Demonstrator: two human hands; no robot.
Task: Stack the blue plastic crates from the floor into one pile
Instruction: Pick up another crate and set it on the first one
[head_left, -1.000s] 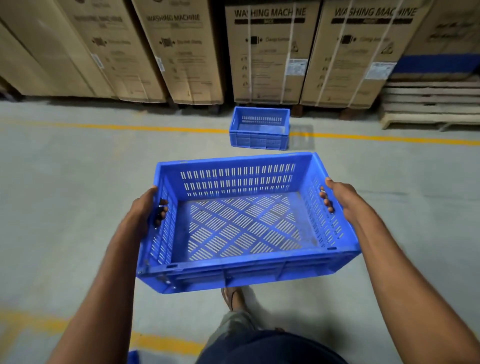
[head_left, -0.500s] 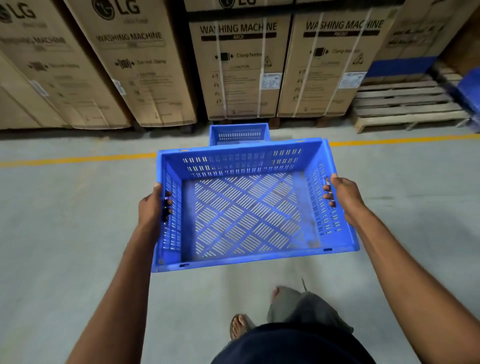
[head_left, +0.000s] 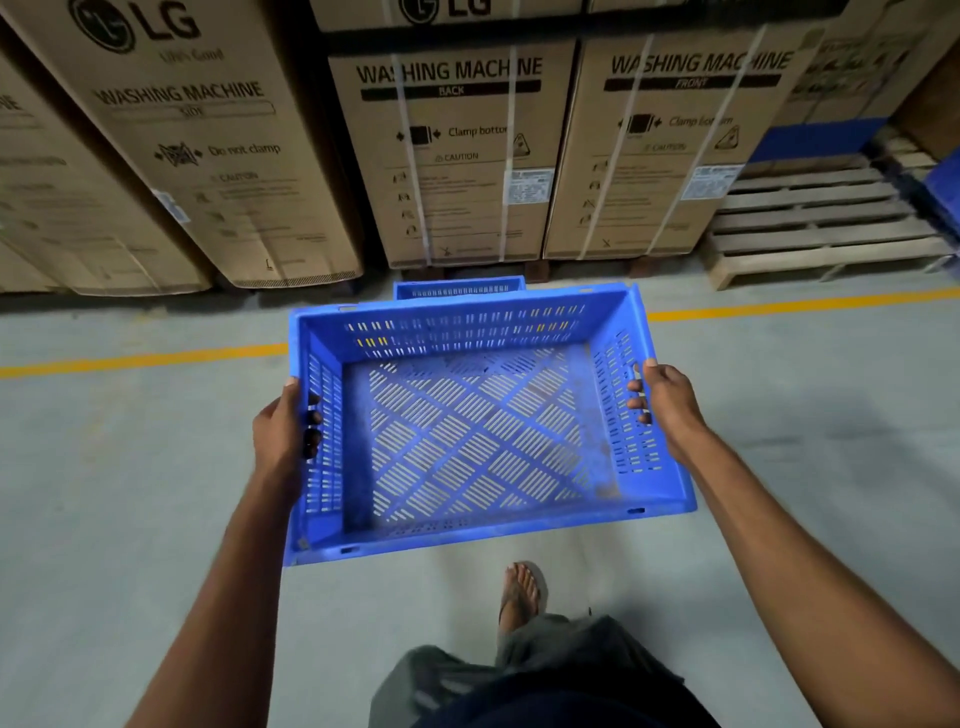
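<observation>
Blue crate (head_left: 483, 431), gripped by left hand (head_left: 278, 426) and right hand (head_left: 667, 400), hides most of the floor crate (head_left: 460, 289)

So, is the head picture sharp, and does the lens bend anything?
Head view: the carried crate is fairly sharp; the cardboard boxes lean outward, a wide-angle distortion; their small print is blurred; the light is dim, with a soft shadow on the floor.

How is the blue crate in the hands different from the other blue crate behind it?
The held crate is gripped at both sides by the left hand and right hand; the far crate is touched by no hand. The held crate shows whole, slatted bottom included; the far crate is mostly hidden behind it, only a strip of slotted wall showing. Both are blue with slotted walls.
</observation>
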